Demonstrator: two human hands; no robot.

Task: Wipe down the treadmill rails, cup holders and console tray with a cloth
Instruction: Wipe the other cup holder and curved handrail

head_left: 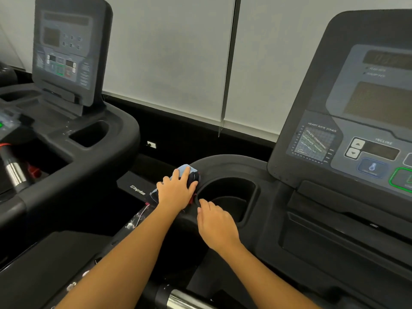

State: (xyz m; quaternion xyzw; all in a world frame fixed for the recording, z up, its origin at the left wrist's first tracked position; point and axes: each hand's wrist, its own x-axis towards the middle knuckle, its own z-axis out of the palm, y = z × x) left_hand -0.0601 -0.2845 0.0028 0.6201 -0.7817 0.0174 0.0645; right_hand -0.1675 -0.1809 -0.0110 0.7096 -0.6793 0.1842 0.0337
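Note:
A bunched cloth (187, 170), light blue and dark with a bit of red, lies pressed against the black rim at the left of the cup holder (227, 198). My left hand (176, 190) lies flat over it, fingers spread and gripping it. My right hand (216, 221) rests on the near edge of the same cup holder, fingers loosely curled, nothing in it. The console tray (334, 237) runs to the right below the tilted console (365, 112). A chrome grip of the rail (185, 299) shows at the bottom.
A second treadmill stands to the left, with its own console (66, 50) and cup holder (89, 134) and a chrome handle (14, 172). White blinds (178, 59) cover the wall behind. A dark gap separates the two machines.

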